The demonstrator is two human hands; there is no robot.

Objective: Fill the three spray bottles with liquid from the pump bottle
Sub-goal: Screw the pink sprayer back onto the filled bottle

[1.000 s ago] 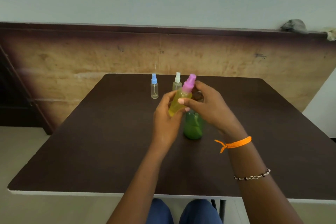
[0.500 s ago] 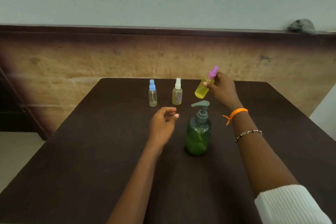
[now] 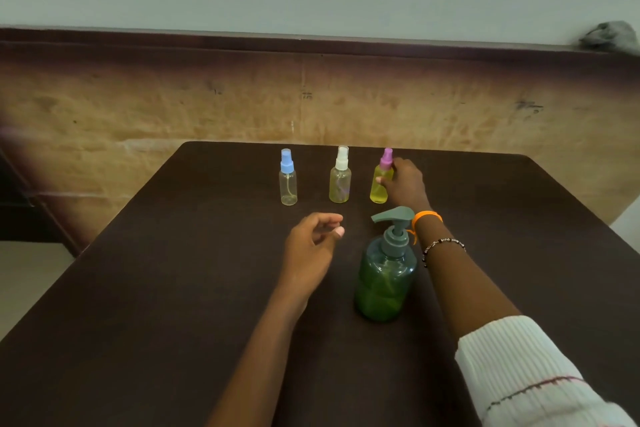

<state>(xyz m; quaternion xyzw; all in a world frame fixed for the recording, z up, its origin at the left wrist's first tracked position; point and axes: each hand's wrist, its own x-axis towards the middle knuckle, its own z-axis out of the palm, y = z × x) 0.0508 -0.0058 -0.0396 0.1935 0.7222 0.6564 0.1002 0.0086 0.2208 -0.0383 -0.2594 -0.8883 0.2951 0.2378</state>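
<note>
Gripping pink-capped spray bottle [image 3: 380,185] at its body, right hand [image 3: 405,182] curled around it, upright on table [image 3: 173,288]; probably light, smooth, tippy; left hand [image 3: 313,243] loosely curled, empty, beside green pump bottle [image 3: 386,274].

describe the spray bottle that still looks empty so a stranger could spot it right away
On the dark table, three small spray bottles stand in a row near the far edge, beyond the green pump bottle. It is the leftmost one: blue cap and clear body, while its neighbours look yellow.
</note>
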